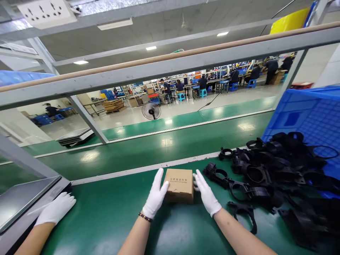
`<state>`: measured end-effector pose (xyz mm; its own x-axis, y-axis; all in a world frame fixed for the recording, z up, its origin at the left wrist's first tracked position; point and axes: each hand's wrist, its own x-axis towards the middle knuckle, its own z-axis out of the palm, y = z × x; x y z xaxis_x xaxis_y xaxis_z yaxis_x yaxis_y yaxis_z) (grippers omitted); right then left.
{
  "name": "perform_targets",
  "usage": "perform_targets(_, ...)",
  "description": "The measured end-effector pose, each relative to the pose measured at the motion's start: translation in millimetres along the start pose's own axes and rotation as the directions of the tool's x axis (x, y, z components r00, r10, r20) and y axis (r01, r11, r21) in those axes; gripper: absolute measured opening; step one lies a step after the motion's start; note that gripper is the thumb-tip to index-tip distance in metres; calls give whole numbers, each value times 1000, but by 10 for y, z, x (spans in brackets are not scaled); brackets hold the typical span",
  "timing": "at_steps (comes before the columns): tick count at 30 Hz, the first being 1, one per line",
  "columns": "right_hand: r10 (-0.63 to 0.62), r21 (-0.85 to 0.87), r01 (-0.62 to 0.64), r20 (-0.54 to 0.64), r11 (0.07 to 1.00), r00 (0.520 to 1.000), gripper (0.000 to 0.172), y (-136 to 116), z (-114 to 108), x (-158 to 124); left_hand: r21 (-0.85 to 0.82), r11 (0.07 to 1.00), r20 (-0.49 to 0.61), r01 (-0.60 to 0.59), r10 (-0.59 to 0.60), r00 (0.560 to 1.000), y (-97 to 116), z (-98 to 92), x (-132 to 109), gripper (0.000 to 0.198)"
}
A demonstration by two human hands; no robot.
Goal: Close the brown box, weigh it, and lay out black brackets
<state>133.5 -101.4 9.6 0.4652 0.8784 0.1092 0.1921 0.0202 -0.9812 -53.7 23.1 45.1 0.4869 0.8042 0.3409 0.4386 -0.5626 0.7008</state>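
A small brown cardboard box (pixel 178 185) with printed text on its lid sits on the green table (pixel 111 212). My left hand (pixel 156 195), in a white glove, presses flat against the box's left side. Gloved as well, my right hand (pixel 206 193) lies against its right side, so the box is held between both palms. A pile of black plastic ring-shaped parts (pixel 268 173) lies just right of my right hand.
Another person's white-gloved hand (pixel 56 209) rests at the table's left edge, beside a grey metal tray (pixel 23 198). A blue plastic crate (pixel 308 117) stands behind the black parts. Beyond a grey frame rail (pixel 170 67) are a green floor, a fan and seated workers.
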Motion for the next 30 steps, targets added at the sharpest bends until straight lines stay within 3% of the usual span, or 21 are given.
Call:
perform_targets(2,-29,-41,32,79,999,996,59,22,22,-20,238,971,-147,6,30,989,76,-164,54,54)
perform_targets(4,-95,-74,109,178,991,980,58,-3,102,-93,475,880,-198,4,103,975,243,-277,49,51)
perform_targets(6,-174,-74,206,308,976,935,53,-70,205,-206,615,785,-77,-74,153,985,447,-304,-25,50)
perform_targets(9,-306,-200,462,519,864,798,35,-188,312,-373,684,705,162,-188,104,981,620,-271,-169,48)
perform_targets(11,-333,-389,634,606,668,722,20,-233,321,-430,746,644,202,-169,22,979,561,-338,-211,37)
perform_targets(13,-323,-523,685,621,507,714,9,-236,293,-432,817,565,177,-115,-57,983,379,-544,-194,40)
perform_targets(15,-313,-581,671,602,460,735,6,-207,258,-400,880,473,135,-48,-152,979,151,-843,-140,45)
perform_targets(17,-304,-626,644,571,439,763,7,-167,248,-363,933,342,-17,111,-267,964,-41,-1116,-79,45)
perform_targets(19,-294,-675,617,543,405,787,8,-141,276,-339,935,242,-185,260,-294,938,-145,-1226,-32,41)
perform_targets(21,-287,-720,585,510,374,811,9,-149,318,-328,917,270,-219,293,-275,936,-159,-1091,-7,41)
perform_targets(22,-284,-743,562,487,363,826,12,-170,331,-328,909,332,-167,253,-267,949,-142,-933,-5,44)
perform_targets(25,-275,-816,465,386,344,881,29,-284,260,-357,815,576,129,67,-292,948,-48,-255,-32,54)
perform_targets(28,-294,-868,361,267,340,918,36,-372,-53,-445,707,707,216,7,-225,950,44,358,-57,55)
perform_targets(30,-379,-888,289,144,358,914,36,-329,-390,-529,638,769,244,-22,-175,954,81,587,-45,56)
